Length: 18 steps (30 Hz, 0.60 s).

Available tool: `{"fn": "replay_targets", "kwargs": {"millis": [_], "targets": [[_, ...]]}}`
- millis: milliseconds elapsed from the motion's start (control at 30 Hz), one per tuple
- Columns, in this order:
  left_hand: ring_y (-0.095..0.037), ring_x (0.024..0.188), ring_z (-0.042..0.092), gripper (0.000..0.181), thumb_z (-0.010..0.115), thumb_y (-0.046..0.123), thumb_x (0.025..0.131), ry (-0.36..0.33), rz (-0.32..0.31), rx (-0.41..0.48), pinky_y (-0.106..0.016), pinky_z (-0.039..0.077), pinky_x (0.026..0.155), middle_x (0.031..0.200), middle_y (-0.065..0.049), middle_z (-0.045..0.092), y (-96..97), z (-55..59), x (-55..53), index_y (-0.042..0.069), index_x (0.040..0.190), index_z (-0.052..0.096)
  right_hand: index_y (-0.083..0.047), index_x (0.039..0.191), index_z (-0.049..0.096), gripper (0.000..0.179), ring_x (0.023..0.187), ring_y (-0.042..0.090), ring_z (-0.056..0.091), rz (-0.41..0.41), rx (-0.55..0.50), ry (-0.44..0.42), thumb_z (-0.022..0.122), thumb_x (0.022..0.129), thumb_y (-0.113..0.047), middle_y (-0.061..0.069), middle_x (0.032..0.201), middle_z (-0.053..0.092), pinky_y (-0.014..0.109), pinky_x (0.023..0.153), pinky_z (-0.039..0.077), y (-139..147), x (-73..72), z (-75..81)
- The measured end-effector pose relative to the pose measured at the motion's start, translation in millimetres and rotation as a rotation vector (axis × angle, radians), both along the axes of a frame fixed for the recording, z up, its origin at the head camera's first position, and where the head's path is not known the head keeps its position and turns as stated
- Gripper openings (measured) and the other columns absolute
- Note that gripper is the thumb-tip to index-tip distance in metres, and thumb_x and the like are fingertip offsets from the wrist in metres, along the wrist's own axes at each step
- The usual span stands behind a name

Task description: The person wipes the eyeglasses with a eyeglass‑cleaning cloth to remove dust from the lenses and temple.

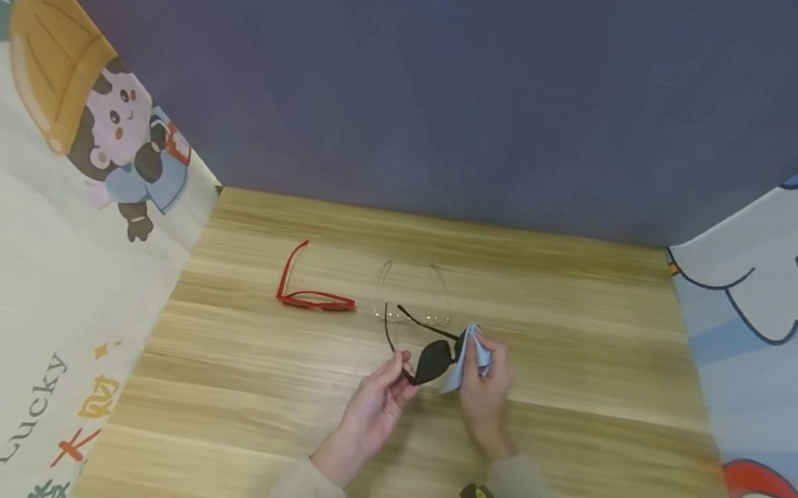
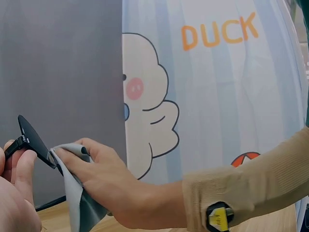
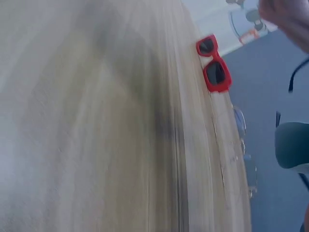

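Black sunglasses point(image 1: 434, 361) are held above the table in the head view, their temples unfolded and pointing away from me. My left hand point(image 1: 372, 405) pinches the frame at its left hinge, between thumb and fingers. A light blue-grey lens cloth point(image 1: 453, 378) is pinched in my right hand point(image 1: 489, 391), folded over the lens on the right side, which it mostly hides. In the left wrist view, the right thumb presses the cloth point(image 2: 72, 186) against the edge of the sunglasses point(image 2: 34, 137). From the right wrist, one dark lens point(image 3: 292, 145) shows at the edge.
Red sunglasses point(image 1: 316, 301) lie on the wooden table point(image 1: 586, 324) to the left, one temple extended. Clear-framed glasses point(image 1: 412, 318) lie just beyond the black pair, temples unfolded. A dark grey panel point(image 1: 428, 85) rises behind the table, with printed cloth walls point(image 1: 15, 232) at both sides.
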<state>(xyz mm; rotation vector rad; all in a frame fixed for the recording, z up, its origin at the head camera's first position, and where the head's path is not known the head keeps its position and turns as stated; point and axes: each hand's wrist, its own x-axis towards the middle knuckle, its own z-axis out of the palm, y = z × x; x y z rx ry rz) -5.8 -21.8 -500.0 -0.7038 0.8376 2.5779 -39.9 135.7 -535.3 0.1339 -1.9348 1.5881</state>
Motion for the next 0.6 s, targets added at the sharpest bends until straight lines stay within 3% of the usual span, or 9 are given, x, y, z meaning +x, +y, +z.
{"fn": "replay_targets", "kwargs": {"millis": [167,300,467,600], "targets": [[-0.005,0.077,0.065,0.015,0.051,0.014,0.108,0.009,0.005,0.012,-0.015,0.060,0.076,0.088,0.001,0.065,-1.7,-1.0,-1.4,0.005,0.109,0.063,0.013,0.101,0.061,0.025,0.089,0.000,0.057,0.028,0.044,0.065,0.065,0.081,0.027,0.026,0.088,0.062,0.008,0.075,0.050,-1.4,0.1,-22.6],[-0.005,0.077,0.066,0.015,0.052,0.014,0.108,0.011,0.007,0.018,-0.016,0.060,0.076,0.088,0.001,0.066,-1.4,-1.1,-0.8,0.006,0.106,0.064,0.012,0.101,0.062,0.026,0.087,0.003,0.058,0.017,0.068,0.103,0.067,0.080,0.026,0.024,0.087,0.062,0.009,0.074,0.050,-1.2,-0.4,-24.2],[-0.007,0.076,0.066,0.017,0.051,0.012,0.108,0.005,0.013,0.017,-0.017,0.061,0.075,0.086,0.000,0.066,-0.1,-1.5,0.1,0.006,0.103,0.066,0.015,0.102,0.062,0.018,0.092,-0.006,0.059,-0.055,0.019,-0.004,0.063,0.086,0.024,0.032,0.095,0.067,0.007,0.077,0.051,3.7,-5.1,-30.0],[-0.006,0.075,0.066,0.019,0.050,0.012,0.109,0.001,0.016,0.014,-0.017,0.061,0.074,0.084,0.001,0.065,0.6,-1.0,0.0,0.007,0.101,0.066,0.019,0.102,0.060,0.012,0.094,-0.009,0.059,-0.096,-0.023,-0.055,0.060,0.090,0.022,0.037,0.099,0.066,0.007,0.079,0.052,5.5,-7.7,-19.2]]}}
